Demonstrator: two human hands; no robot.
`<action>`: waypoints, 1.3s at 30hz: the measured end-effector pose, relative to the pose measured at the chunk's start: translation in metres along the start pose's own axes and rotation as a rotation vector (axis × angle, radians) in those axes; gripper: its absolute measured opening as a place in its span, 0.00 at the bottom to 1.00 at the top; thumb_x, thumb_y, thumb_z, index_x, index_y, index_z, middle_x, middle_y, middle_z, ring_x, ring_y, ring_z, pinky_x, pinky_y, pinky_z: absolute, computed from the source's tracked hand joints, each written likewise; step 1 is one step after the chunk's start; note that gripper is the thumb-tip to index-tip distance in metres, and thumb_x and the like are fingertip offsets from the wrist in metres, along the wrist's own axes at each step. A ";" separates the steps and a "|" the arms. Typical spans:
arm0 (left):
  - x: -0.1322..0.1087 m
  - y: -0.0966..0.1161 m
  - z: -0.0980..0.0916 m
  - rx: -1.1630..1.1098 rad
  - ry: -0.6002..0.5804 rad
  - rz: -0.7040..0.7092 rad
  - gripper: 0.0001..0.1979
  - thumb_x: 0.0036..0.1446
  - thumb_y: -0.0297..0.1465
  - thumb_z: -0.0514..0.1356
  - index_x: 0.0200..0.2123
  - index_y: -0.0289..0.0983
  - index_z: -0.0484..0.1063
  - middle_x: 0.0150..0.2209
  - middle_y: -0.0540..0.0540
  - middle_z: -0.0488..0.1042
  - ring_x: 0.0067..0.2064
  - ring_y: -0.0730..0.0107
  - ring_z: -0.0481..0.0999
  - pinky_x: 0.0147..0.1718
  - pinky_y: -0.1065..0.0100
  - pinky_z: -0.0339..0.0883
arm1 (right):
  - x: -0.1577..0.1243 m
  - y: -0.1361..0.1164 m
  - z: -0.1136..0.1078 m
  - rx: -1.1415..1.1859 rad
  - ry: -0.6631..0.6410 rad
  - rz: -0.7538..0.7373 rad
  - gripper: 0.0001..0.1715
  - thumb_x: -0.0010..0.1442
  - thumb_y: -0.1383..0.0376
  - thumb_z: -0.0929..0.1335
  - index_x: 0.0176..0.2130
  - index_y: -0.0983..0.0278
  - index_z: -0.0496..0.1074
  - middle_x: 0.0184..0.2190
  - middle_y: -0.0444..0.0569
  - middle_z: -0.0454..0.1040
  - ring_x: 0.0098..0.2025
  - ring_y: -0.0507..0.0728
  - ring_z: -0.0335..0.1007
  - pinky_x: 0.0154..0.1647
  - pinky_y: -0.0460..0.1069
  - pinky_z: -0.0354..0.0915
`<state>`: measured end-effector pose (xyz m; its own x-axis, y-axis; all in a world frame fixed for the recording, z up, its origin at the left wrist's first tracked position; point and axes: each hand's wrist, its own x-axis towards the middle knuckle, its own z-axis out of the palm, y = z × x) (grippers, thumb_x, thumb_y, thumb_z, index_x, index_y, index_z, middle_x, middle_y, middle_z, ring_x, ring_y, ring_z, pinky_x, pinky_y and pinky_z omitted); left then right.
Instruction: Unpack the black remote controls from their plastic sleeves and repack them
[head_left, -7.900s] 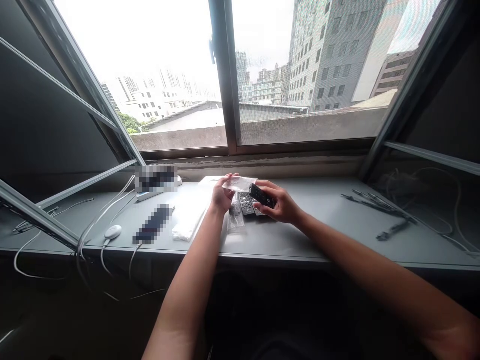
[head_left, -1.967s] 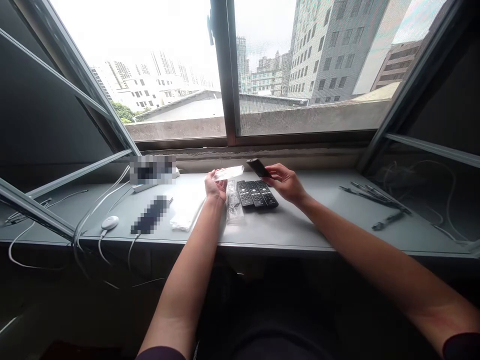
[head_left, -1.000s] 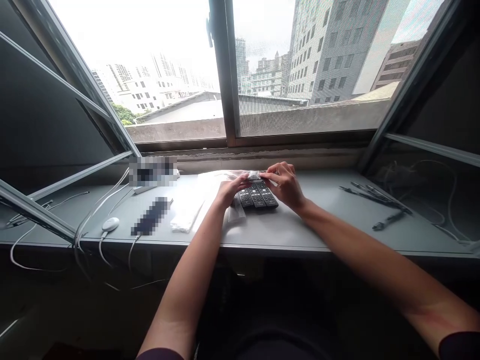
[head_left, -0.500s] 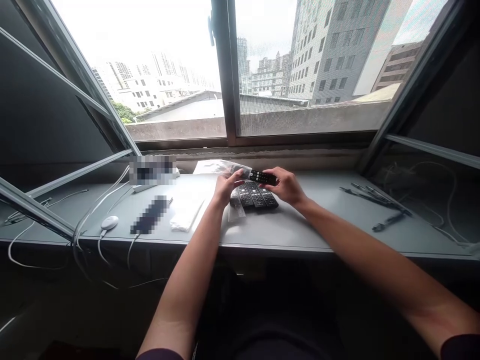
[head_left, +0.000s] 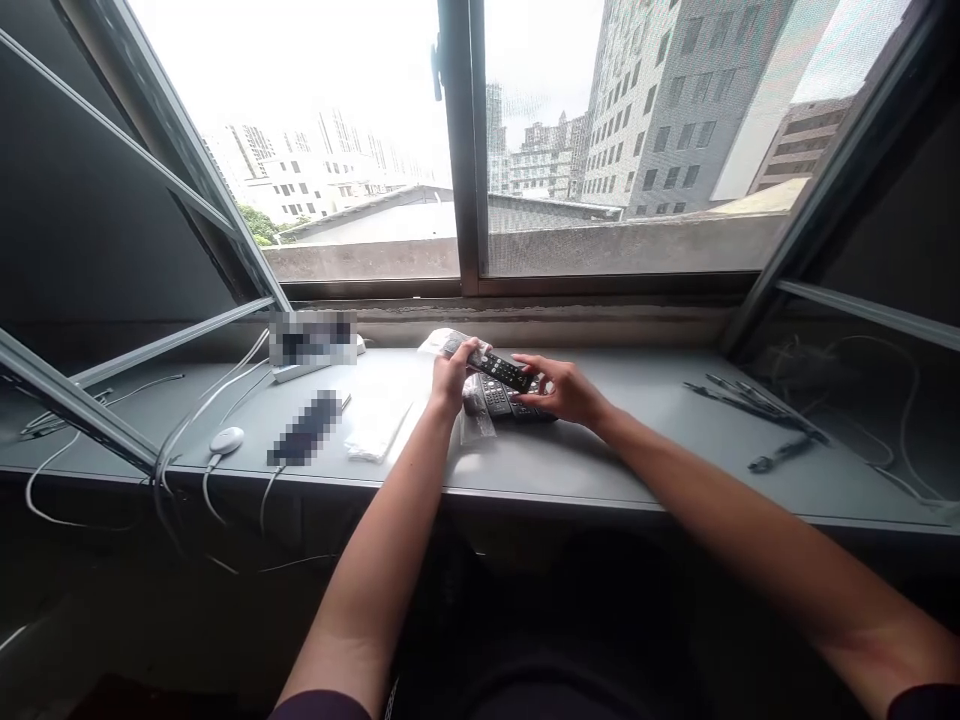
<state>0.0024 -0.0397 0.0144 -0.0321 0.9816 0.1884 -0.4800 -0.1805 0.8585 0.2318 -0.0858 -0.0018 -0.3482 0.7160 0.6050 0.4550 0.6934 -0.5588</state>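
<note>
A black remote control (head_left: 504, 370) is held above the desk, its far left end inside a clear plastic sleeve (head_left: 444, 342). My left hand (head_left: 451, 375) is closed around that sleeved end, thumb on top. At the other end of the remote, my right hand (head_left: 559, 388) has its fingers parted around the tip; whether they touch it is hard to tell. Below lie several more black remotes (head_left: 496, 400) side by side, partly covered by my right hand and the held remote. Another piece of clear plastic (head_left: 477, 428) lies at their left edge.
Left of my arm lies a stack of white sleeves (head_left: 371, 435). Farther left are a blurred dark device (head_left: 306, 430), a white round gadget (head_left: 226, 440) with a cable, and a blurred power strip (head_left: 315, 345). Dark cables (head_left: 757, 405) lie at right. Metal frame bars flank the desk (head_left: 637, 470).
The held remote has tilted, its right end dropping. My right hand's fingers have spread from their grip on that end. The plastic beyond my left hand has bunched up, and the view has shifted slightly.
</note>
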 end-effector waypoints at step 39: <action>-0.015 -0.001 0.005 0.093 -0.507 -0.256 0.27 0.53 0.35 0.76 0.54 0.30 0.81 0.39 0.39 0.84 0.38 0.63 0.82 0.43 0.63 0.72 | 0.004 -0.018 0.028 -0.121 0.027 -0.162 0.61 0.60 0.47 0.82 0.80 0.48 0.57 0.60 0.57 0.76 0.42 0.64 0.78 0.45 0.61 0.81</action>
<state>0.0074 -0.0541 0.0134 0.5104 0.8460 0.1545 -0.3372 0.0316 0.9409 0.1993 -0.0935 -0.0047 -0.4037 0.5927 0.6969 0.4905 0.7833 -0.3820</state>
